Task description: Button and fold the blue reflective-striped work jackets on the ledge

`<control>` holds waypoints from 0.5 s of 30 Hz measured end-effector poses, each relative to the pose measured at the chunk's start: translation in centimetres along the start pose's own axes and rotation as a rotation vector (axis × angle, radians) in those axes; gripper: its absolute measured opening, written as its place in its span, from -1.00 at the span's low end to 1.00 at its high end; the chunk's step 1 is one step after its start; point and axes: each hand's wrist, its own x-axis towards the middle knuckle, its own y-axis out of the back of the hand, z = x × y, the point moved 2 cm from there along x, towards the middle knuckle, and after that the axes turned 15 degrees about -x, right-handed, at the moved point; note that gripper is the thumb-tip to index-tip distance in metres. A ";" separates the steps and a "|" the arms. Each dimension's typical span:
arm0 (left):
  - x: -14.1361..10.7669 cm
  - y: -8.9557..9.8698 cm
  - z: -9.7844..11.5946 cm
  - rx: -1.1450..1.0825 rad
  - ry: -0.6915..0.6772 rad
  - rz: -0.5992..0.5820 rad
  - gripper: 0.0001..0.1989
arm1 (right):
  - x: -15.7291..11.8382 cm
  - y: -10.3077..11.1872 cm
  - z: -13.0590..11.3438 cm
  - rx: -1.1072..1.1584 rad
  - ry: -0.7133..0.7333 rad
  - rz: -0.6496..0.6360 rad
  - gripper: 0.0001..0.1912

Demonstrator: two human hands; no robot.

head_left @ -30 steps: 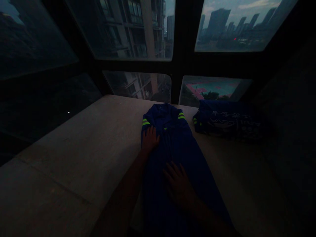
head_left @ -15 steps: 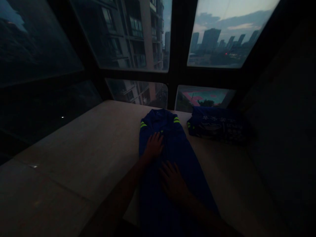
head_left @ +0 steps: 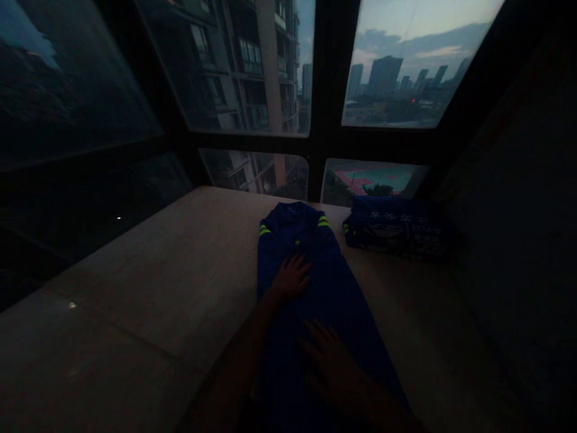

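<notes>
Two hands, left (head_left: 292,278) and right (head_left: 331,355), fingers open, cover the blue garment's (head_left: 293,225) front. Folded clothing (head_left: 396,225) lies beside it

You can't make out the lower end of the blue garment (head_left: 315,288), cut off by the bottom edge. Your right hand (head_left: 331,361) is too dark to show its fingertip contact. Shadow swallows the folded bundle's (head_left: 392,225) right end.

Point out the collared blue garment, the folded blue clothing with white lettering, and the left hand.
Collared blue garment (head_left: 336,291), head view: its front.
Folded blue clothing (head_left: 391,225), head view: lettered side.
Left hand (head_left: 291,278), head view: back of hand.
</notes>
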 end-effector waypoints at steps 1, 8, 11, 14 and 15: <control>0.0 0.0 0.1 0.001 -0.001 -0.001 -0.47 | -1.5 -0.2 -0.4 -0.014 0.036 0.028 -0.30; 0.0 0.3 0.4 0.010 -0.004 0.012 -0.47 | -8.5 -4.6 -3.2 -0.424 0.188 0.458 -0.46; 0.0 0.4 0.4 0.025 -0.003 0.015 -0.47 | -8.9 -5.3 -3.8 -0.526 0.162 0.490 -0.51; 0.1 0.3 0.4 0.035 0.009 0.012 -0.47 | -8.7 -5.2 -4.1 -0.537 0.129 0.524 -0.53; 0.1 0.2 0.4 0.036 0.010 0.010 -0.47 | -8.6 -5.1 -4.1 -0.533 0.122 0.547 -0.56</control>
